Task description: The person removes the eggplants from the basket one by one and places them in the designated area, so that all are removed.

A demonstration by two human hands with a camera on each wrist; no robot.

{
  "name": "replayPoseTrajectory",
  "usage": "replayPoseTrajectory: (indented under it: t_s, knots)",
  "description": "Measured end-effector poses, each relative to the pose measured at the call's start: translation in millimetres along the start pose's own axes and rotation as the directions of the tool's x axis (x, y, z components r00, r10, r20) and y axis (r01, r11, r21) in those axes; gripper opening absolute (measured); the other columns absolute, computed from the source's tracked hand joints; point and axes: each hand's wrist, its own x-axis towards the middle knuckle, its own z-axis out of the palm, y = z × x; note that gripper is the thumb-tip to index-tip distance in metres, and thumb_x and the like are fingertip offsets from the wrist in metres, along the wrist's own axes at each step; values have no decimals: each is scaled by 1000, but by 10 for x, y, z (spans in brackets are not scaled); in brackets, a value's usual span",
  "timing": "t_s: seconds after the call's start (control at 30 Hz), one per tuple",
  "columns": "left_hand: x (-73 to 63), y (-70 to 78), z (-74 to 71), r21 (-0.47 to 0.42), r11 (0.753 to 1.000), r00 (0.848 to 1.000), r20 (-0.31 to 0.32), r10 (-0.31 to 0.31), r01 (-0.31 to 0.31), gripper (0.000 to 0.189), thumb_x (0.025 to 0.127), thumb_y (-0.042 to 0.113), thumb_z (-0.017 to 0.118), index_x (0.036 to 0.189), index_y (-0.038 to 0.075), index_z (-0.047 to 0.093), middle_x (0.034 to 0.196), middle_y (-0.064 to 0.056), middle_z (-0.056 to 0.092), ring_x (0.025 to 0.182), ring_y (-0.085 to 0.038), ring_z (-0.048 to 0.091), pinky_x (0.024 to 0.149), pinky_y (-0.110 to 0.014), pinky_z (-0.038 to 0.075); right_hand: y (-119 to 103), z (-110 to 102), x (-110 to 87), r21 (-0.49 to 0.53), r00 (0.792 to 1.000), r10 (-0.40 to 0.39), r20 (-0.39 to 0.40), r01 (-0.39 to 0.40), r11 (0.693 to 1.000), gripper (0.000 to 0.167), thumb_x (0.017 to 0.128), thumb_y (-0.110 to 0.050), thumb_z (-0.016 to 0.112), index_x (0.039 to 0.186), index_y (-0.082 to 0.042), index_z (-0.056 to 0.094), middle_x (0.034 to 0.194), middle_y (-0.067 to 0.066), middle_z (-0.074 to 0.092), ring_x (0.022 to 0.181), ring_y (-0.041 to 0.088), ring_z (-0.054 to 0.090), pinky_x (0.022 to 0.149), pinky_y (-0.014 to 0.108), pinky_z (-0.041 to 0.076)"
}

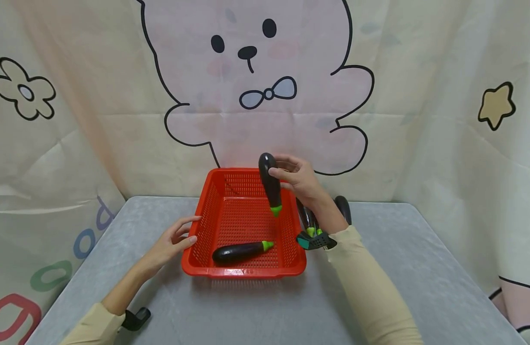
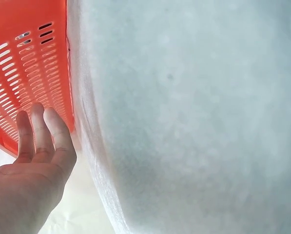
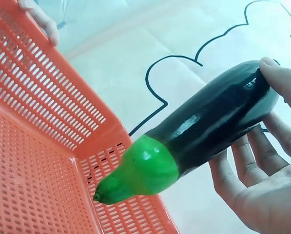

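My right hand (image 1: pixel 300 178) holds an eggplant (image 1: pixel 270 182) over the far right part of a red plastic basket (image 1: pixel 244 274), its green stem end pointing down. In the right wrist view the thumb and fingers pinch the dark eggplant (image 3: pixel 208 114) near its rounded end. Another eggplant (image 1: pixel 239 252) lies inside the basket by the near wall, stem to the right. My left hand (image 1: pixel 172 242) rests at the basket's left rim, fingertips right at the edge. Its fingers (image 2: pixel 43 131) look relaxed against the slotted wall in the left wrist view.
Right of the basket, partly hidden behind my right forearm, several more eggplants (image 1: pixel 342 208) lie on the grey table (image 1: pixel 398 258). A printed curtain (image 1: pixel 256 124) hangs behind the table's back edge and along both sides.
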Motion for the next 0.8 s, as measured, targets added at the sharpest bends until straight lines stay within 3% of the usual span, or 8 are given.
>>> replayPoseTrajectory:
  t_s: [0.2,0.57,0.8]
  knots:
    - [-9,11,2,1,1000,1000,-3,5,-5,58,99,15,63,153,15,40,142,-23,50,119,-36,59,89,-41,55,-26,-107,-58,-23,1000,-6,-6,6,1000,38,95,-5,71,131,-5,63,123,17,60,111,33,60,94,46,53]
    - [12,18,-3,-3,1000,1000,5,-3,3,58,100,15,62,154,13,39,141,-25,50,120,-40,58,89,-40,55,-111,-393,-218,27,998,8,-59,-6,1000,35,93,6,69,126,-5,63,120,15,60,108,29,62,90,42,55]
    - [7,3,1,-1,1000,1000,7,-3,3,58,100,14,63,153,13,39,142,-25,49,120,-38,59,88,-40,55,-159,-551,-329,-47,997,-17,-73,13,999,36,93,3,71,127,-6,63,122,14,62,109,30,62,92,45,54]
